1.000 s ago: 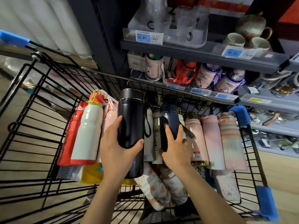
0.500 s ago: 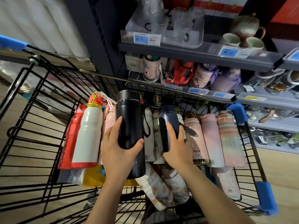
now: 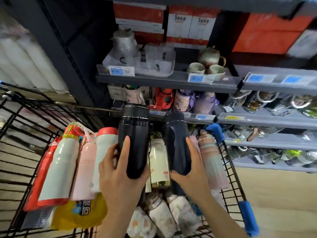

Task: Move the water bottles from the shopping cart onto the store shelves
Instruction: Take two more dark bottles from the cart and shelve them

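Above the cart (image 3: 25,127), both bottles are now raised: left hand (image 3: 120,176) grips black bottle (image 3: 134,140), right hand (image 3: 192,170) navy bottle (image 3: 178,143).

Even, fairly soft indoor light is falling from above, leaving the black metal shelf upright (image 3: 56,48) at eleven o'clock very dark. Faint glare is showing on the glossy black cylindrical flask (image 3: 135,140) near centre. The whole view is looking soft and smeared, with the blue-and-white price tags (image 3: 121,71) unreadable. Wide-angle distortion is bending the grey store shelves (image 3: 277,121) at three o'clock and the black wire shopping cart (image 3: 25,127) at nine o'clock.
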Demonstrator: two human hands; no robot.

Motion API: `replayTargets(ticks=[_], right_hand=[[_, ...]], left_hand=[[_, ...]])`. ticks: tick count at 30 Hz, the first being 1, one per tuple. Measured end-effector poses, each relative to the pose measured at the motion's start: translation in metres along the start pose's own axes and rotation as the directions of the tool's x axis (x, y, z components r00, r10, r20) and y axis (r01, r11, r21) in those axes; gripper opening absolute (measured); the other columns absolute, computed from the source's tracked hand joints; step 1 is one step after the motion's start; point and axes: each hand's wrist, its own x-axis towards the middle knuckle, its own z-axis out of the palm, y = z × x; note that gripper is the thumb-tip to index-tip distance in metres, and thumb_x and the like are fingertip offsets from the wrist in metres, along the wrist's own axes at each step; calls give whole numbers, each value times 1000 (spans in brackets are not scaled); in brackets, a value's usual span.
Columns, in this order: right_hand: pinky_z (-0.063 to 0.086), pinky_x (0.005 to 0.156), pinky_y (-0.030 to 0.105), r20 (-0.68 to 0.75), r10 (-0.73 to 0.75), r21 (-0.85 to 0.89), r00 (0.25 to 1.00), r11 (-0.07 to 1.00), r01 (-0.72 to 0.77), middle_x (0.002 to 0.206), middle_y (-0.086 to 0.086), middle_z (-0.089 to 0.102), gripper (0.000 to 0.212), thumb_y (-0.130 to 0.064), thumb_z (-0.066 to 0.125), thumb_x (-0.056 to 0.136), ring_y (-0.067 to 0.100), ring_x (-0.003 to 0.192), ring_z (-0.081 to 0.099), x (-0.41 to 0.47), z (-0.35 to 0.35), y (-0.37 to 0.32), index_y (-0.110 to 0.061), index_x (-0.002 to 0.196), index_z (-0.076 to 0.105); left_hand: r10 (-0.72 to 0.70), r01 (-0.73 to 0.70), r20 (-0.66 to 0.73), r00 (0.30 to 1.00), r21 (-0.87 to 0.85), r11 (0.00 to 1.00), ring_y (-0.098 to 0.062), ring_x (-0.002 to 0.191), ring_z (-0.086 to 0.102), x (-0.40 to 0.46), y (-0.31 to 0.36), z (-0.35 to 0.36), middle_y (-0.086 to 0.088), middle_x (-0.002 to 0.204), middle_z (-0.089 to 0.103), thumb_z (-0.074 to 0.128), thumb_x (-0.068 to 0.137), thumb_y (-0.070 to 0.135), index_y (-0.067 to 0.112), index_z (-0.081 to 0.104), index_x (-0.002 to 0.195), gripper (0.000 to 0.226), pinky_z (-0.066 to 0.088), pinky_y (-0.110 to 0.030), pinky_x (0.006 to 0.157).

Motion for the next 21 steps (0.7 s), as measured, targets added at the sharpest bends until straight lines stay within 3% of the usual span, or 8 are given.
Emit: replayTargets(ticks=[2,4,7,11,15,19,21], right_hand=[[31,80,-6,-66,-51,-4,996,999,51,152,-23,18,102,-8,78,74,-29,117,24,-4,-35,-2,-59,135,14],[34,77,-6,-142,-107,-26,984,994,104,156,-17,14,101,-9,78,74,-21,118,26,-10,-77,-3,-59,134,15],[35,79,-4,-244,-256,-67,935,967,247,156,-13,16,99,-21,80,71,-30,116,23,-18,-152,-7,-60,135,15],[35,84,-3,-323,-405,-118,856,914,388,154,-5,22,94,-24,71,66,-20,127,27,-28,-270,-2,-54,141,22],[37,91,4,-364,-527,-199,768,850,488,153,-2,24,93,-22,72,69,7,137,31,-41,-380,4,-47,143,21],[33,105,14,-457,-604,-244,653,791,561,153,-5,26,88,-36,68,69,12,142,27,-51,-476,-1,-50,143,21],[33,103,10,-510,-627,-276,589,767,579,153,-10,26,90,-34,70,69,7,141,28,-49,-521,-5,-53,141,21]], left_hand=[[43,-43,-15,999,-36,998,-30,110,45,-2,33,11,-16,128,53,90,59,29,34,42,141,95,51,-52,80],[101,-104,-48,994,-73,992,-34,110,52,-5,73,22,-17,129,55,75,68,43,37,41,140,80,51,-50,84],[186,-195,-86,979,-109,975,-41,108,56,-12,143,42,-21,129,55,60,70,53,34,43,139,73,51,-51,84],[251,-284,-200,947,-160,945,-35,113,48,-35,254,78,-20,131,54,59,71,51,36,41,140,72,49,-49,88],[313,-383,-324,893,-180,906,-29,114,45,-52,364,112,-17,132,54,64,70,48,35,42,139,74,49,-50,89],[373,-494,-421,827,-224,840,-31,116,48,-57,463,132,-12,135,49,66,71,47,36,41,140,74,45,-48,94],[388,-549,-475,790,-265,793,-32,116,49,-50,509,139,-11,136,48,61,73,48,36,41,140,71,42,-44,96]])
